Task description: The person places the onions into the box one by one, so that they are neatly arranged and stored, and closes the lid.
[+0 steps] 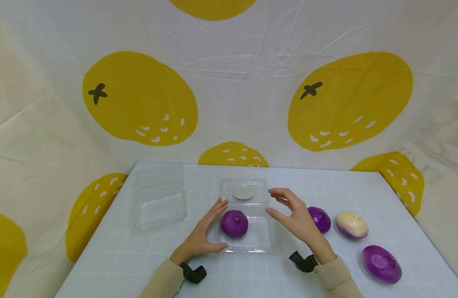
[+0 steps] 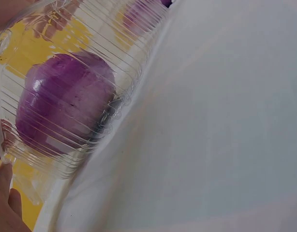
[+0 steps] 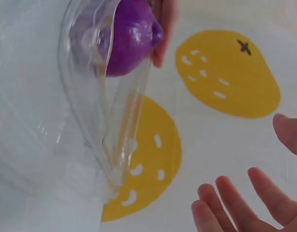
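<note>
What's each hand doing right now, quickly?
Left hand: open, spread at the edge of the clear container holding a purple onion.
Right hand: open, holding nothing.

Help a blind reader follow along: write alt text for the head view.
A purple onion sits in an open clear plastic clamshell, a person's left grip at its left edge, right grip to its right. Another clear clamshell lies left; two more purple onions and a paler onion lie right.

Head view: 4 o'clock, purple onion [image 1: 320,220] partly behind right hand [image 1: 294,215]; pale oval [image 1: 243,193], 12 o'clock in clear container [image 1: 259,234], too small to tell. Left wrist: left hand [image 2: 6,205] cropped, 8 o'clock; purple shape [image 2: 142,17] blurred, 12 o'clock. Right wrist: boxed onion [image 3: 129,41] clipped, 11 o'clock.
</note>
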Demonstrator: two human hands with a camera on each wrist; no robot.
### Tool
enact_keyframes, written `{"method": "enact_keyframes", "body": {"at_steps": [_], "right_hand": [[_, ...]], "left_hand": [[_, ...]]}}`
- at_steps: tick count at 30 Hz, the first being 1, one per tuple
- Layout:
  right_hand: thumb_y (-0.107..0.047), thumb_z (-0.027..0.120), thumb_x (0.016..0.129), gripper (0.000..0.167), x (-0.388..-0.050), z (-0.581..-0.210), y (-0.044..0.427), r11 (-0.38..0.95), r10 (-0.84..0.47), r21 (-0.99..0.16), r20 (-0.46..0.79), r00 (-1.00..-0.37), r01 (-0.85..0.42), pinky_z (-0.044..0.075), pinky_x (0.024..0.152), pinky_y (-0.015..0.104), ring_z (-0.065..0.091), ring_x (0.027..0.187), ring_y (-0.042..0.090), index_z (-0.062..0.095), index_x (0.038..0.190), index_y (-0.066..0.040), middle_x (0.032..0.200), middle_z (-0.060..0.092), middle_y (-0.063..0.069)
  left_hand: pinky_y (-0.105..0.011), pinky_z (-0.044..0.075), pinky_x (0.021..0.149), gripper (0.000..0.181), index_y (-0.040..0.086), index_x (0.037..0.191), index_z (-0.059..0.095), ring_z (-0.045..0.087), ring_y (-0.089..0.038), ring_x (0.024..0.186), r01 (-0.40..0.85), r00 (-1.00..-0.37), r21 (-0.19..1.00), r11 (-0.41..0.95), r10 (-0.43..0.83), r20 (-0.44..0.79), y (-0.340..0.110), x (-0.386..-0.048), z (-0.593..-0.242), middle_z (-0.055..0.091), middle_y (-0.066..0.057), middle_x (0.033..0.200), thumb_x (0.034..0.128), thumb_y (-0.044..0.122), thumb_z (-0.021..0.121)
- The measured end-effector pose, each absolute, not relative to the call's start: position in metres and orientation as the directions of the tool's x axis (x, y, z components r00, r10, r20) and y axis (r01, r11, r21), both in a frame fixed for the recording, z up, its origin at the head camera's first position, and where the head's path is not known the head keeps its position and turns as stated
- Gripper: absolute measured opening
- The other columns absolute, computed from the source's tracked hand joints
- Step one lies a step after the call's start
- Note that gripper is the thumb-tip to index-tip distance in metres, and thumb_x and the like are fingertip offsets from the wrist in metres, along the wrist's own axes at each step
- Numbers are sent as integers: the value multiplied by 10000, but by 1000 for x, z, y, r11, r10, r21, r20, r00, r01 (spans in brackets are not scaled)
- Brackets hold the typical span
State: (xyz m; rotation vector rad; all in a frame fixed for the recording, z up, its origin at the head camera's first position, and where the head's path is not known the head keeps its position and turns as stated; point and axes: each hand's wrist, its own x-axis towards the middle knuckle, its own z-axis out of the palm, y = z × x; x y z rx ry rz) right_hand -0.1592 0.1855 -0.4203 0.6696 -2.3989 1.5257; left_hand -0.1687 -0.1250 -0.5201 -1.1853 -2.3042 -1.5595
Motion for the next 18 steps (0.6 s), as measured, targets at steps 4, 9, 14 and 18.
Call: {"method": "enact_keyframes", "body": {"at_steps": [4,9,14,18], "right_hand": [[93,732,831,457,-163,-421,204,275,-233,-778,517,-824,-565,459,1029,267,584,1156,264,588,1262,43,1250,610,112],[189,682,814,453,-166,-421,229,217,-196,-791,538,-820,-572,454,1039,289,585,1170,240,574,1245,101,1248,610,121],[185,659,836,428,-167,-423,254,220,-154,-819,508,-848,-531,453,1038,282,576,1190,238,570,1248,109,1251,617,124],[182,637,856,408,-168,-426,273,231,-136,-810,522,-842,-539,451,1029,254,577,1199,219,560,1254,131,1250,609,191]], "left_hand": [[-573,134,1174,990,75,1539,328,100,-407,1497,654,-689,738,168,536,488,-126,-169,-520,274,-161,1603,734,277,866],[-590,131,1170,1013,75,1542,323,97,-417,1495,654,-689,737,171,539,486,-125,-169,-520,271,-169,1603,710,238,878],[-640,134,1147,1002,26,1521,343,108,-513,1457,649,-688,744,162,544,481,-123,-160,-499,281,-262,1569,679,125,876],[-634,128,1152,987,24,1517,350,110,-525,1451,658,-676,738,150,549,491,-122,-160,-498,279,-276,1564,685,123,870]]}}
